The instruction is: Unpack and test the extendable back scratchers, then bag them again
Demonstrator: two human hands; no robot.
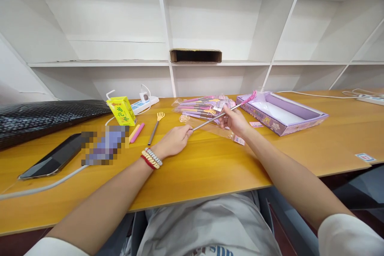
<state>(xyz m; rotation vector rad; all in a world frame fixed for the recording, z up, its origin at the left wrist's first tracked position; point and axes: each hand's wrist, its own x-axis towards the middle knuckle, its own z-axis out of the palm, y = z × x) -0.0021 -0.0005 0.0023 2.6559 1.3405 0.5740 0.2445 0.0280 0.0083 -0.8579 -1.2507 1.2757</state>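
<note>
My left hand (175,140) pinches the lower end of a back scratcher (211,119) with a thin metal rod and a pink claw head. Farther up the same rod, my right hand (235,122) is closed around it. The scratcher slants up to the right, its pink head near the purple box. A clear plastic bag (214,129) lies beneath the rod and right hand. Another back scratcher (153,132), with a yellow claw, rests left of my left hand. Beside it are a pink tube (137,133) and a yellow tube (133,133).
Behind my hands is a pile of bagged back scratchers (199,108). A purple open box (279,129) stands at right. Leftward are a yellow drink carton (121,111), a black phone (55,156), a blurred item (106,144) and a power strip (147,104). White shelves (210,20) rise behind.
</note>
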